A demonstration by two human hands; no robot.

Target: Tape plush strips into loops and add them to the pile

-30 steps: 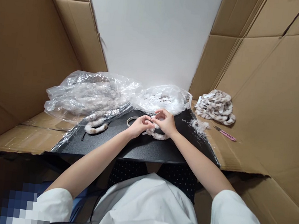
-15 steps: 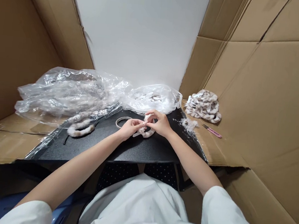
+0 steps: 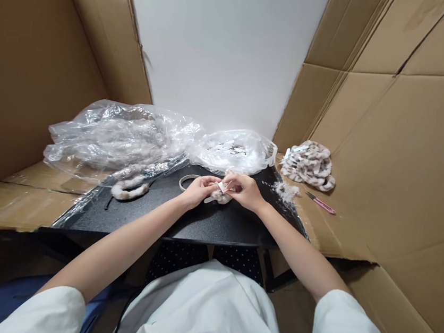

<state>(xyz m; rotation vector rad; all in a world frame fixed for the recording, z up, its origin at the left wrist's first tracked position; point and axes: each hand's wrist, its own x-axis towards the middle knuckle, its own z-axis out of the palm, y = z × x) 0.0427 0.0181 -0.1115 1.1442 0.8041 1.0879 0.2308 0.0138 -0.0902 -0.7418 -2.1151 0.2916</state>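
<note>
Over the black table (image 3: 183, 223), my left hand (image 3: 200, 192) and my right hand (image 3: 244, 190) meet at a fluffy white and brown ring (image 3: 221, 197). The fingers of both hands are closed around its upper part, where a small white tag (image 3: 221, 187) shows between them. A white strip sticks out at the ring's lower left. Just left of my left hand lies a roll of pale tape (image 3: 186, 182). Another fluffy piece (image 3: 129, 189) rests farther left, with a black cord end beside it.
A clear plastic bag (image 3: 124, 139) of fluffy pieces fills the back left. Behind my hands lies a bag (image 3: 234, 152) with white tags. At right are a fluffy pile (image 3: 310, 165), loose fluff (image 3: 286, 191) and pink-handled snips (image 3: 322, 203). Cardboard walls (image 3: 415, 156) flank the table.
The view has shifted a little, so the scene sits farther right. My right hand's fingers have come down closer to the ring, and a white tag now shows between my hands.
</note>
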